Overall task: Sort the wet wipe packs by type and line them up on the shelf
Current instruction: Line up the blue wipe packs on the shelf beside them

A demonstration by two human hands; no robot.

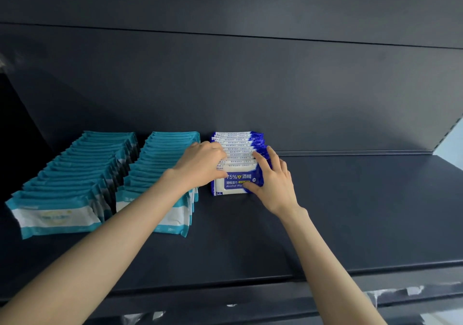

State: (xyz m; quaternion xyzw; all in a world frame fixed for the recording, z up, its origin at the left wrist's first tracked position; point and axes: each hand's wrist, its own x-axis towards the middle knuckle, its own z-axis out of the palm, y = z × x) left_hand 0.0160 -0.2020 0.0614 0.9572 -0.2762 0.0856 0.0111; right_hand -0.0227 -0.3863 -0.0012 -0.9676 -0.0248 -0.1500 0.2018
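Three rows of wet wipe packs stand upright on the dark shelf [250, 244], running from front to back. Two rows are teal-and-white packs: one at the far left [65, 186] and one beside it [160, 156]. The third row is blue-and-white alcohol wipe packs [238, 149]. My left hand [200, 166] grips the left side of the blue row's front packs, thumb on the front face. My right hand [273, 181] holds the right side of the same front pack [233, 186], thumb against its front and fingers curled over its top right edge.
The shelf's dark back panel [250, 86] rises right behind the rows. Bare shelf surface stretches to the right of the blue row [363, 199] and in front of all rows. A lower shelf edge [250, 297] runs along the bottom.
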